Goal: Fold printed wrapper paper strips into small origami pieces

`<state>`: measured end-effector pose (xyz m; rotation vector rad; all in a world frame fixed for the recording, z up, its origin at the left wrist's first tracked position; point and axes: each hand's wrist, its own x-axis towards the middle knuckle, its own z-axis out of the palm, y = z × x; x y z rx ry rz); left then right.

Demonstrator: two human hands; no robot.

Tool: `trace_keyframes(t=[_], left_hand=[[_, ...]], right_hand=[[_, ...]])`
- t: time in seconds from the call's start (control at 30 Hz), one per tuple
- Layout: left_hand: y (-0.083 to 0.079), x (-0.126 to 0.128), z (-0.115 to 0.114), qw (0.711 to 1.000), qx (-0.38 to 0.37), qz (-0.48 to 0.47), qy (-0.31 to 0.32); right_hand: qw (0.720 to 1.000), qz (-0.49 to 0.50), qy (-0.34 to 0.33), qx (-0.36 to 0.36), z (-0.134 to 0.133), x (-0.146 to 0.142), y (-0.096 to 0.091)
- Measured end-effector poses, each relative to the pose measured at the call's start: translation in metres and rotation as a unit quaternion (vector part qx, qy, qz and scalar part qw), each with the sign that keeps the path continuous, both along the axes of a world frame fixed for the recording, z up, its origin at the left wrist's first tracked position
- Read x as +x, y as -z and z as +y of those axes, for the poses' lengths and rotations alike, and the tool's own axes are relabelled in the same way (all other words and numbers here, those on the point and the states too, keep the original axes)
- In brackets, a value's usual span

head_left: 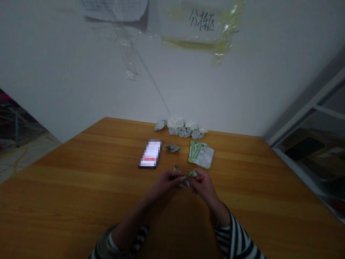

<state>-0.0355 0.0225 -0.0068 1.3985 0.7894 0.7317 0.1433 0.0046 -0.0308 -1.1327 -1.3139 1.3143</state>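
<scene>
My left hand point(169, 181) and my right hand point(202, 184) meet above the near middle of the table. Between them they pinch a small folded green-and-white printed wrapper point(184, 183), both sets of fingers closed on it. Parts of the wrapper are hidden by the fingers, so its full shape cannot be made out. Just beyond the hands lies a small folded packet point(173, 148) with pointed ends. To its right, a few flat green-and-white printed wrappers point(202, 154) are stacked loosely.
A phone point(150, 154) with a lit, blurred screen lies left of the packet. Along the wall, several small printed bundles point(184, 132), some topped with white, stand beside a folded packet point(160, 125). A taped paper sign point(202, 21) hangs above the wooden table point(81, 169). Shelving point(309, 144) stands at right.
</scene>
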Motion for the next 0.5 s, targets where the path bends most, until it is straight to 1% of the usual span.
trace_keyframes(t=[0.13, 0.27, 0.33, 0.43, 0.5], left_hand=[[0.004, 0.0, 0.002, 1.0, -0.002, 0.007, -0.022], [0.009, 0.0, 0.004, 0.999, -0.014, 0.016, -0.043], [0.011, 0.0, 0.004, 0.998, -0.022, 0.022, -0.054], [0.011, 0.001, 0.003, 0.997, -0.024, 0.028, -0.062], [0.01, 0.001, 0.002, 0.997, -0.026, 0.027, -0.063]], right_hand=[[0.999, 0.011, -0.022, 0.026, 0.0, 0.001, -0.004], [0.998, -0.017, -0.029, 0.051, -0.001, 0.0, -0.003], [0.998, -0.037, -0.015, 0.058, 0.0, -0.002, 0.001], [0.996, -0.053, 0.024, 0.07, 0.001, -0.004, 0.005], [0.996, -0.054, 0.025, 0.069, 0.002, -0.005, 0.007]])
